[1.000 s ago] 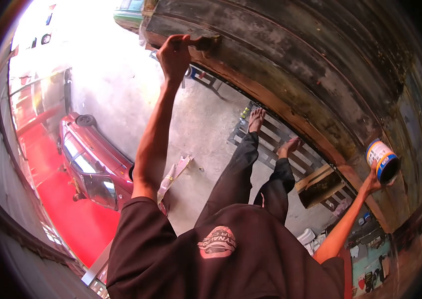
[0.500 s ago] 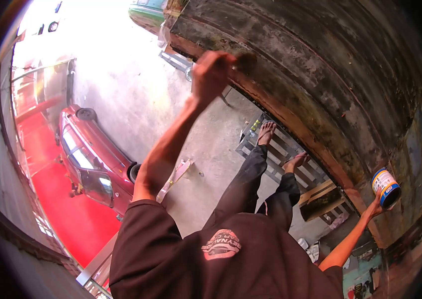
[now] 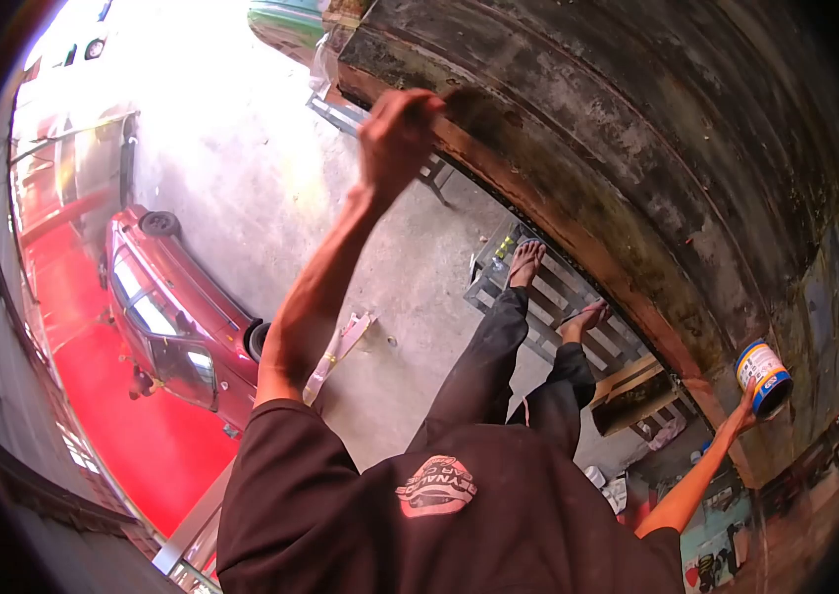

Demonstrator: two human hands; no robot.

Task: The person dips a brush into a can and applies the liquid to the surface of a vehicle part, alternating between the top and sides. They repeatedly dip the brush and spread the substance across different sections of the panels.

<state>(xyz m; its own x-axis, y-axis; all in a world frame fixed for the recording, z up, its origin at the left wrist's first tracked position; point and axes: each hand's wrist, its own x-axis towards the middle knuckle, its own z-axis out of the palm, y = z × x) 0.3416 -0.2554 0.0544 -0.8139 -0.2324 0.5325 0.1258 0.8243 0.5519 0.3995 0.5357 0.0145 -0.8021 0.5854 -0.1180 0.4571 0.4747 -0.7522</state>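
Note:
My left hand is closed in a fist at the edge of a large, weathered dark panel. A dark blurred shape shows just beyond its fingers, too smeared to name. Out to the right, my right hand grips a paint can with a white, yellow and blue label. The can is tilted, with its dark round end facing down toward me, close to the panel's right part. A reddish-brown strip runs along the panel's near edge.
My feet are on a slatted wooden platform beside a wooden box. Left stands a dark red car near a red sheet. A pinkish narrow stand sits on the concrete floor.
My left hand has shifted slightly left and up along the panel's edge, still closed. My right hand keeps its hold on the paint can, nearly in place. The view has turned slightly.

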